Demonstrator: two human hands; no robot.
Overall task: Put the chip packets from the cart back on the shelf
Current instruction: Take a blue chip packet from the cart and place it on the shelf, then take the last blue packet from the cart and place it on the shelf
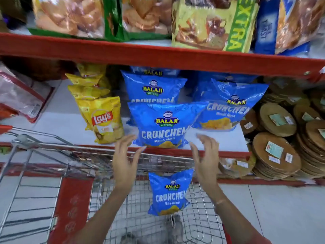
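A blue Balaji Crunchem chip packet stands upright at the front edge of the white shelf, in front of more blue packets and beside another. My left hand and my right hand hover just below it on either side, fingers spread, holding nothing. One more blue Crunchem packet stands inside the wire cart, between my forearms.
Yellow Lay's packets stand in a row left of the blue ones. Stacks of round brown papad discs fill the right. A red-edged upper shelf carries large snack bags. Red-trimmed packets lie at the far left.
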